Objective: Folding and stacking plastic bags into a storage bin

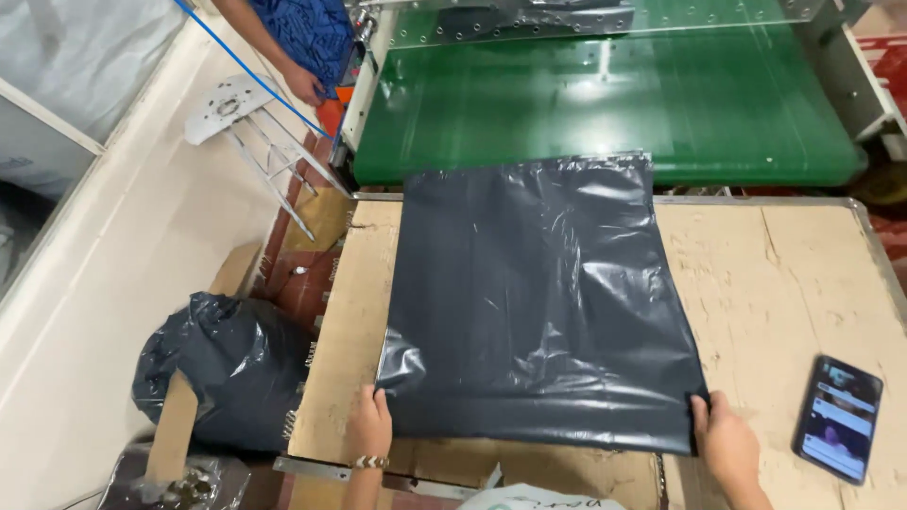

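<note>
Hands grip near corners of grey plastic bag (543, 302): left hand (369, 425) and right hand (726, 439) fingers pinched on its edge, flat on cardboard table (794, 283).

— Any packages here?

— A flat dark grey plastic bag (543, 302) lies spread on the cardboard-covered tabletop (784, 283), its far edge reaching the green conveyor belt (605, 104). The left hand (370, 425) pinches its near left corner, the right hand (726, 439) its near right corner. A stuffed, crumpled dark plastic sack (222, 368) sits on the floor, left of the tabletop.

— And screens?

— One: a black rectangular phone (838, 417) lies near the tabletop's right edge, just beyond the right hand, its screen lit with small coloured pictures.
</note>
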